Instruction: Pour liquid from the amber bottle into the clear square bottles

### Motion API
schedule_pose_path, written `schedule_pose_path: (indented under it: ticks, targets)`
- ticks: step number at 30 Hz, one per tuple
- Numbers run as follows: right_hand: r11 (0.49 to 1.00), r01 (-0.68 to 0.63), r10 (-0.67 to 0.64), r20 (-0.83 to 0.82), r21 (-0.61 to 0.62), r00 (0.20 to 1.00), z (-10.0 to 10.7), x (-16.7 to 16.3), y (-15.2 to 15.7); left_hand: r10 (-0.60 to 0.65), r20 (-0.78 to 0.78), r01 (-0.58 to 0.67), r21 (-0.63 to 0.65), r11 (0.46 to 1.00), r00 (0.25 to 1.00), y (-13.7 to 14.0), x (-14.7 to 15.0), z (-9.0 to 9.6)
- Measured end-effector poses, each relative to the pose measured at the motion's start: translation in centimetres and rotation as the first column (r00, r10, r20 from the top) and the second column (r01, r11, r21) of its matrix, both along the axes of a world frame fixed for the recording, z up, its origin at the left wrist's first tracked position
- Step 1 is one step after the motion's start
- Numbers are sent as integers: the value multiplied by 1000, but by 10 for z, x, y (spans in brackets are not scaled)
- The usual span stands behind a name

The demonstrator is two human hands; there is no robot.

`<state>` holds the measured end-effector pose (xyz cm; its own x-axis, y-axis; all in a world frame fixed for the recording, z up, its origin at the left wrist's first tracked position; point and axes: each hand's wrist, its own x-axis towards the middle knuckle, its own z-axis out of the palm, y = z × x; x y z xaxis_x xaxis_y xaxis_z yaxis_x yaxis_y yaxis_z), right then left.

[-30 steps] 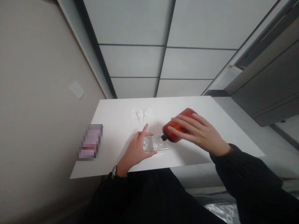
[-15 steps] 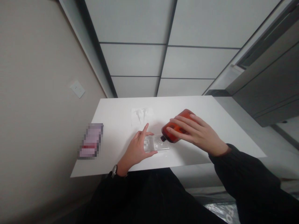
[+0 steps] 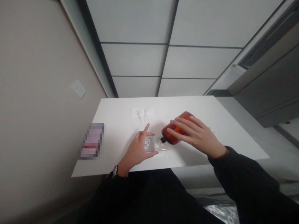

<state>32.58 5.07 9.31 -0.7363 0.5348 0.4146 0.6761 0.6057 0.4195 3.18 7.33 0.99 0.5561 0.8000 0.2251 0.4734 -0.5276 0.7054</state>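
A clear plastic case [image 3: 166, 148] with two square halves and a round shape in each lies on the white table [image 3: 116, 158]. My left hand [image 3: 137, 148] spans its left half, thumb along the near edge and fingers at the far edge, with the index finger raised. In my right hand [image 3: 195, 135] is a reddish-brown bottle [image 3: 170, 133], gripped from above and tilted down to the left. Its dark neck is just over the right half of the case. Whether liquid is flowing out cannot be made out.
A pale, translucent sheet or packet [image 3: 141, 115] lies behind my left hand. At the table's left edge rests a pixelated, pinkish flat object [image 3: 92, 141]. A wall with a socket [image 3: 78, 89] stands to the left, and panelled doors [image 3: 137, 59] rise behind the table.
Almost nothing differs. The bottle's neck sits very slightly lower over the case, and the whole view has shifted a little. Both hands keep their hold.
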Motion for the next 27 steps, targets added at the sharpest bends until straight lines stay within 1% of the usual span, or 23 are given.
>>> schedule_pose_path:
  ticks: [9, 11, 13, 15, 16, 18, 20, 22, 24, 27]
  targets:
    - [994, 30, -45, -148, -101, 988, -22, 7, -1, -2, 17, 2, -7, 1000, 1000, 0, 0, 0]
    - [989, 29, -60, -217, -145, 974, -29, 12, -4, 0, 18, 0, 0, 1000, 1000, 0, 0, 0]
    - [979, 33, -98, -320, -202, 942, -39, 17, -9, 1, 16, -1, 9, 1000, 1000, 0, 0, 0]
    - [967, 44, -157, -451, -251, 878, -53, 23, -18, -1, 16, 1, 14, 1000, 1000, 0, 0, 1]
    - [961, 52, -193, -521, -273, 831, -61, 25, -23, 0, 16, 0, 13, 1000, 1000, 0, 0, 1]
    - [942, 80, -281, -637, -325, 718, -79, 27, -33, 2, 15, -2, 9, 1000, 1000, 0, 0, 2]
    - [930, 114, -345, -721, -350, 601, -99, 26, -42, 5, 15, -5, 11, 1000, 1000, 0, 0, 3]
    - [926, 140, -372, -786, -350, 495, -117, 24, -47, 5, 15, -6, 17, 1000, 1000, 0, 0, 3]
    - [919, 138, -393, -827, -370, 401, -131, 20, -48, 4, 12, -5, 23, 1000, 1000, 0, 0, 3]
    - [900, 89, -433, -855, -427, 286, -141, 14, -46, 5, -3, -5, 30, 1000, 1000, 0, 0, 3]
